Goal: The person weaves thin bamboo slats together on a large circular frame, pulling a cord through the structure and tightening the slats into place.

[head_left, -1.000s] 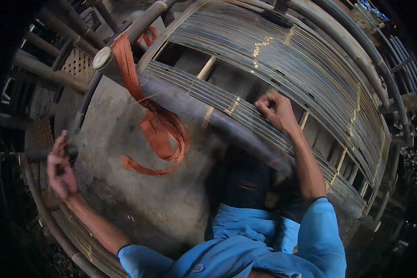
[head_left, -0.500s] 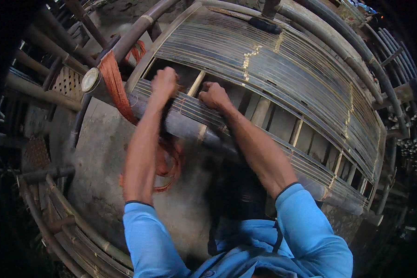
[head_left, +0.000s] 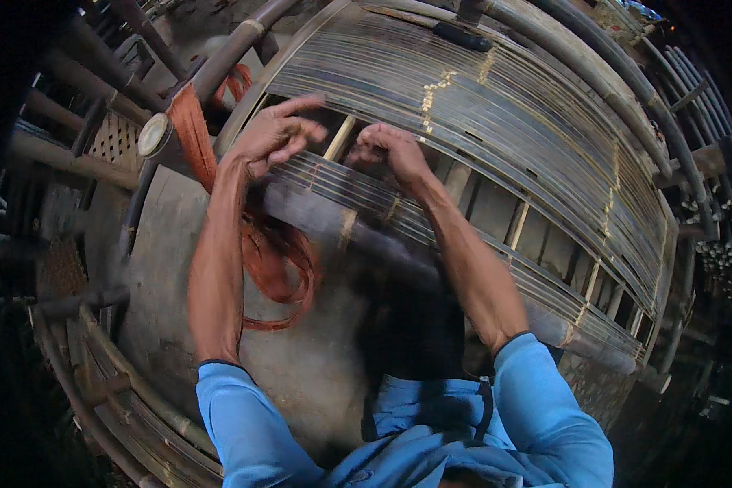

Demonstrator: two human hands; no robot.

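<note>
A bamboo bench (head_left: 366,61) of dark, narrow slats stretches before me, with a long opening between its main slats and the front slats (head_left: 354,185). Over the left end of that opening my left hand (head_left: 281,137) is open, its fingers spread and a little blurred. My right hand (head_left: 389,150) is closed, fingers curled above the opening beside a pale crosspiece (head_left: 340,138). Whatever it may pinch is too small to make out. Thin light bindings (head_left: 392,208) wrap the front slats, just above the thick front bamboo pole (head_left: 309,207).
Orange ribbon (head_left: 189,122) hangs over a bamboo pole at the left, and a loose loop of it (head_left: 289,276) dangles below the bench front. A black-handled tool (head_left: 462,36) lies at the bench's far edge. Bamboo rails (head_left: 150,407) stand at the lower left.
My left hand has opened from a closed grip and swung slightly left. My right hand has moved a little up and to the right, still closed.
</note>
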